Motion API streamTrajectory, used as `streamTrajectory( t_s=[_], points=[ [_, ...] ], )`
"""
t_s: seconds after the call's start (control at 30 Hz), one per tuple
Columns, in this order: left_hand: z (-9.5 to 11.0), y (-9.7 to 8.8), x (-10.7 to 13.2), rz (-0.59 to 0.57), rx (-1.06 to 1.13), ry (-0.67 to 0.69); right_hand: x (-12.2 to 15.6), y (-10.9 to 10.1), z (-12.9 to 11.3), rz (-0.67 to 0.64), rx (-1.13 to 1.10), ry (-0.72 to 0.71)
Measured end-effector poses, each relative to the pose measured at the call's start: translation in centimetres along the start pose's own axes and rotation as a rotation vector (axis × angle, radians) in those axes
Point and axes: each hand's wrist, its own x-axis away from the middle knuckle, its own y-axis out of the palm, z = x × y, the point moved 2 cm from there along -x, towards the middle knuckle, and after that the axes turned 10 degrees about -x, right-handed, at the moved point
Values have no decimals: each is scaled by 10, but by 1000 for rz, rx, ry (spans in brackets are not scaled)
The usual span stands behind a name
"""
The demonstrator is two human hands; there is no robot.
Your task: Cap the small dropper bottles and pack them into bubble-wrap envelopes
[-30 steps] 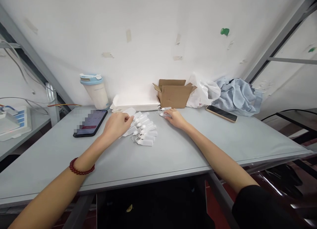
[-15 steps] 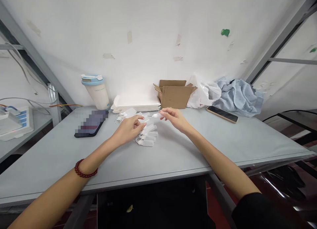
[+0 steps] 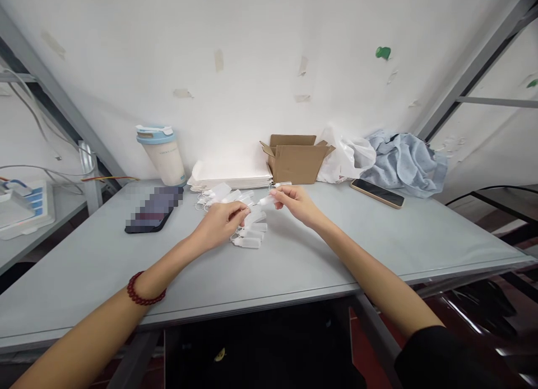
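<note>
Front edge of the table (image 3: 294, 265): bare grey top, both forearms crossing it from the near side. Red bead bracelet (image 3: 145, 291) on the left wrist.

Mid-table, centre: a pile of small white bottles (image 3: 251, 236), lying on their sides, touching one another. It sits just beyond and right of the left hand, below the right hand. More white pieces trail from it toward the back edge.

Left half: a dark phone (image 3: 153, 209), flat, well apart from the pile. Right half, nearer the back edge: a second phone (image 3: 377, 193), flat, screen up.

Back edge, left to right: cup with a blue lid (image 3: 162, 156), upright; a low stack of white sheets (image 3: 231, 180); an open cardboard box (image 3: 296, 160); a white plastic bag (image 3: 348, 156) touching the box; a crumpled blue cloth (image 3: 406, 162) against the wall. Nothing stands between the hands and the pile.

Left hand (image 3: 221, 223): fingers curled, thumb and forefinger pinched together at the near-left end of a small white bottle (image 3: 264, 200). How much of that tip sits between them is too small to tell.

Right hand (image 3: 294, 203): thumb and fingers pinch the bottle's other end. The bottle hangs between the two hands, raised off the table, above the far side of the pile and in front of the cardboard box.
</note>
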Motion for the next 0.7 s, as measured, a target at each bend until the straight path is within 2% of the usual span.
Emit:
streamTrajectory(
  t_s=[0.13, 0.5, 0.7],
  points=[
    [3, 2, 1, -29, -4, 42, 2, 3, -1, -39, 0, 4],
    [3, 3, 2, -34, -13, 50, 2, 5, -3, -81, 15, -19],
    [5, 6, 4, -34, -111, 138, 4, 8, -4, -91, 44, 18]
  ],
)
